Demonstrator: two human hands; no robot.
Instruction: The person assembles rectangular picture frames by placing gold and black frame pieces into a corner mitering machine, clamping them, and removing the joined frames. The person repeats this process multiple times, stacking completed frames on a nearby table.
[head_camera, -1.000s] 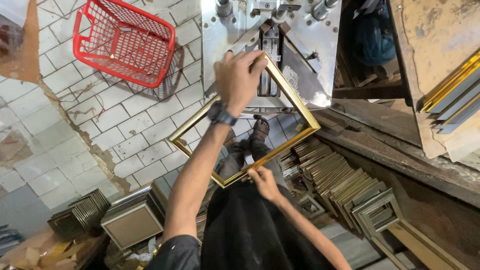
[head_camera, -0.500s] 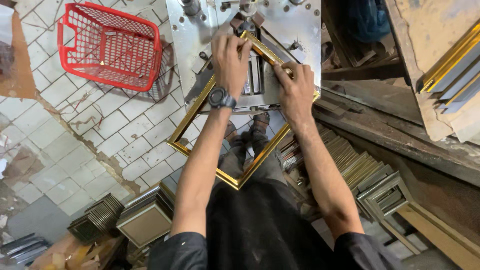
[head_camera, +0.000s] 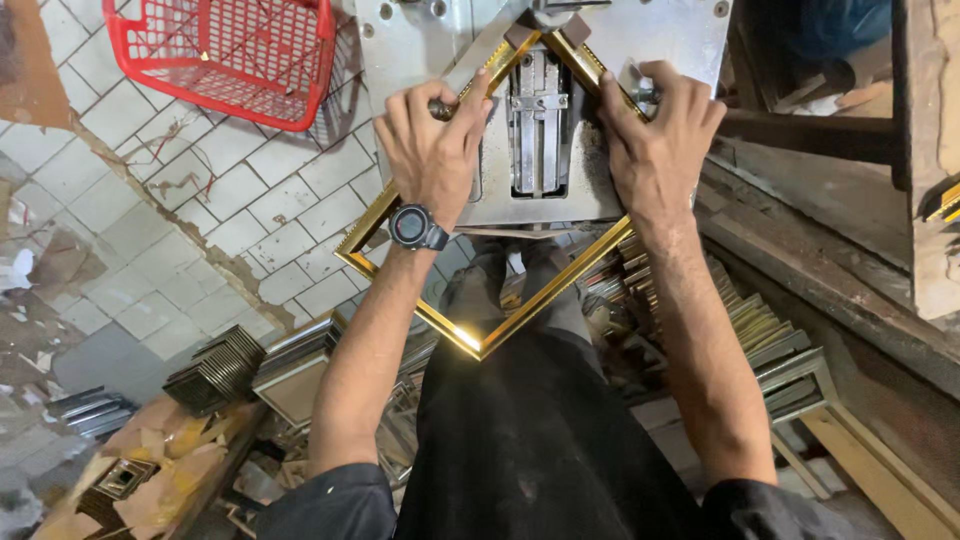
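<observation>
A square gold picture frame (head_camera: 545, 300) lies corner-first on the grey metal joining machine (head_camera: 600, 30), its far corner pushed against the machine's central fence. My left hand (head_camera: 432, 150), with a black wristwatch, presses down on the frame's left side. On the frame's right side rests my right hand (head_camera: 655, 140), fingers curled over the moulding. The near corner of the frame hangs over my legs in dark trousers.
A red plastic basket (head_camera: 225, 50) sits on the white tiled floor at upper left. Stacks of finished frames (head_camera: 760, 340) lie at right beside a wooden bench (head_camera: 850, 260). More frame stacks (head_camera: 215, 370) and paper scraps lie at lower left.
My right hand came up from the frame's near corner to its right side. Both hands pushed the frame forward onto the machine, seating its far corner at the centre.
</observation>
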